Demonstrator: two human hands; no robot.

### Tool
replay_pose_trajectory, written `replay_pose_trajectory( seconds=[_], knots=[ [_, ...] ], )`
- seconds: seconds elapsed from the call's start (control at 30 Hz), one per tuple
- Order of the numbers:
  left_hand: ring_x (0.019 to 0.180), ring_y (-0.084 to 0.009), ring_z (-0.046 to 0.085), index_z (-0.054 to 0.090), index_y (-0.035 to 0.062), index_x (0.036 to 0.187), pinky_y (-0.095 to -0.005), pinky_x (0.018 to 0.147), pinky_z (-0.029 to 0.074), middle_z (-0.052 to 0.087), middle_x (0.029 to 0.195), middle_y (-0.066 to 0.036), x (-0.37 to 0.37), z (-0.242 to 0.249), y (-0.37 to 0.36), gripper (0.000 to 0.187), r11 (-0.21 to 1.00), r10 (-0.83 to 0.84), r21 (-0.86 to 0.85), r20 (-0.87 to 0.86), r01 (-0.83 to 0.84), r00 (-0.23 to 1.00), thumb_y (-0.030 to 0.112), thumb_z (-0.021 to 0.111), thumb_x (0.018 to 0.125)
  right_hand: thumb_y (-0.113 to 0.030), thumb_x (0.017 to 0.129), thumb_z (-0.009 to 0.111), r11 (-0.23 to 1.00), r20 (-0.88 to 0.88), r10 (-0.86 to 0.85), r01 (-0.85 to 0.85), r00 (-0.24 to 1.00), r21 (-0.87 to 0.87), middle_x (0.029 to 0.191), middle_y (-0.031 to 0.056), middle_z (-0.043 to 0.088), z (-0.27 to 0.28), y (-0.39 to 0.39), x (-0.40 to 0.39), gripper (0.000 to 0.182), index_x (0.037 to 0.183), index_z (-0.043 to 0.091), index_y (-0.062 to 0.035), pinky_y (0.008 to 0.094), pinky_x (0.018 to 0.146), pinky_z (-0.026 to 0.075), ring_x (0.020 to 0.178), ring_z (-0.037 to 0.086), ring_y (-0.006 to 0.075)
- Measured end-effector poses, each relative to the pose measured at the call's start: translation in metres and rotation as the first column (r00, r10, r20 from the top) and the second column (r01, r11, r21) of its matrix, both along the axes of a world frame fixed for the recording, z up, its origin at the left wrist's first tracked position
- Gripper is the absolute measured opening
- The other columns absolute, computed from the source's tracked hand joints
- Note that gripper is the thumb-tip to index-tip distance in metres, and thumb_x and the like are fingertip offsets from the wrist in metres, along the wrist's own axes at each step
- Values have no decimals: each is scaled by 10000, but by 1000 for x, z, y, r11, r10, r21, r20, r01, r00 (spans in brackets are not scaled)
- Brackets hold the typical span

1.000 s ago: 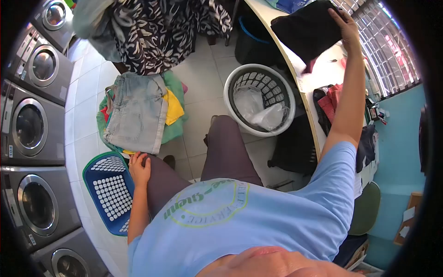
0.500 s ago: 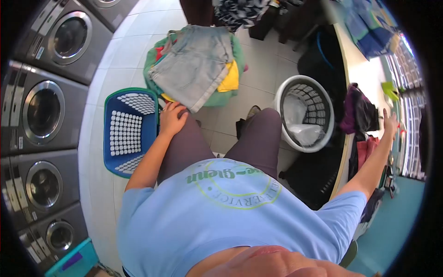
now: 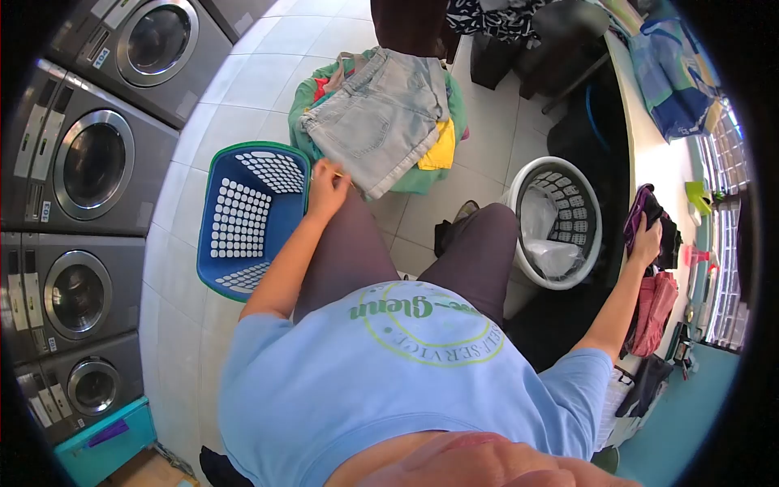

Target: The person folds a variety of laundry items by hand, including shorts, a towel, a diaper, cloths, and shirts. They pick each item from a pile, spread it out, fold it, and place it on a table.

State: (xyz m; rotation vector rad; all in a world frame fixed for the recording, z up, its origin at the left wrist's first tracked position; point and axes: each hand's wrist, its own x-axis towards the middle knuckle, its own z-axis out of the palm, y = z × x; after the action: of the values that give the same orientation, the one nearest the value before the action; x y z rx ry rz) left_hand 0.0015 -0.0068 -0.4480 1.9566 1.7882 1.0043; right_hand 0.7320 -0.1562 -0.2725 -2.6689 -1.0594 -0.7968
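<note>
My left hand (image 3: 327, 193) is above my left knee, between the blue basket and the pile of laundry. Its fingers are loosely bent and apart, and I see nothing held in them. Grey denim shorts (image 3: 377, 122) lie on top of the pile, over a green cloth (image 3: 304, 105) and a yellow cloth (image 3: 439, 148). On the counter to the right, my right hand (image 3: 647, 241) has its fingers closed over a dark purple and black garment (image 3: 667, 235). Folded reddish clothes (image 3: 654, 312) lie just below that hand.
A blue basket with a green rim (image 3: 213, 174) stands at my left. By my right knee is a white-rimmed basket (image 3: 596, 243) with clear plastic (image 3: 553, 256) inside. Front-loading machines (image 3: 93, 162) line the left side. A blue bag (image 3: 669, 81) sits on the counter (image 3: 641, 130).
My right hand has come back from further out over the counter onto the dark garment. My left hand has lifted from lying on the knee, its fingers now bent. The view has shifted.
</note>
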Motion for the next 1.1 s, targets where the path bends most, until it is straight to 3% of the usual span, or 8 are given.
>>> replay_pose_trajectory(
  seconds=[0.13,0.3,0.5,0.67,0.83,0.93,1.03,1.1],
  knots=[
    [1092,-382,521,645,-20,972,-421,913,424,574,1110,-234,-25,-25,73,493,960,254,55,239,-274,937,435,654,784,-342,885,603,934,491,168,-297,855,198,911,121,603,32,-6,-61,288,869,638,-56,408,638,484,776,612,300],
    [980,-408,587,627,-32,1025,-466,808,473,616,1050,-242,-22,-26,132,669,797,545,-407,164,-447,823,587,605,771,-210,925,552,879,489,219,-388,845,276,1030,205,555,35,-3,-68,253,852,599,27,417,751,498,910,581,354],
    [956,-390,591,633,29,1021,-461,807,475,614,1031,-220,-3,0,130,589,724,659,-346,88,-597,747,553,648,754,-248,951,503,866,380,265,-392,886,310,1061,213,558,30,-3,-61,296,914,616,23,396,793,497,966,574,356],
    [864,-378,605,570,25,988,-483,725,473,620,916,-203,47,18,138,316,819,320,399,277,-412,906,306,618,851,-181,916,551,835,366,201,-354,909,421,1112,212,564,46,7,-52,219,981,632,12,387,714,524,901,608,329],
    [642,-334,588,508,33,903,-401,547,447,574,723,-170,109,134,59,221,901,-335,397,386,173,859,222,617,870,-71,809,654,631,111,579,-530,808,567,1172,190,561,105,66,-233,350,1137,556,-1,363,867,457,1005,574,340],
    [583,-337,545,472,42,775,-396,524,420,526,641,-127,132,188,-6,260,699,-715,448,443,558,540,218,647,850,-61,534,787,488,-92,873,-850,479,197,1388,142,401,116,71,-362,885,1333,407,-58,515,1060,213,1299,346,323],
    [546,-274,519,506,56,732,-368,514,405,492,632,-96,114,239,-52,304,444,-880,544,118,712,460,269,712,799,-73,568,761,157,-269,960,-950,82,269,1437,152,342,82,73,-410,829,1322,416,-73,517,1083,174,1350,272,352],
    [551,-277,528,532,64,719,-364,516,409,512,645,-91,94,252,-64,323,415,-868,551,2,724,496,306,741,765,-72,608,731,115,-474,861,-836,-185,536,1196,145,564,59,68,-416,605,1179,532,-50,410,961,375,1155,506,335]
  ],
)
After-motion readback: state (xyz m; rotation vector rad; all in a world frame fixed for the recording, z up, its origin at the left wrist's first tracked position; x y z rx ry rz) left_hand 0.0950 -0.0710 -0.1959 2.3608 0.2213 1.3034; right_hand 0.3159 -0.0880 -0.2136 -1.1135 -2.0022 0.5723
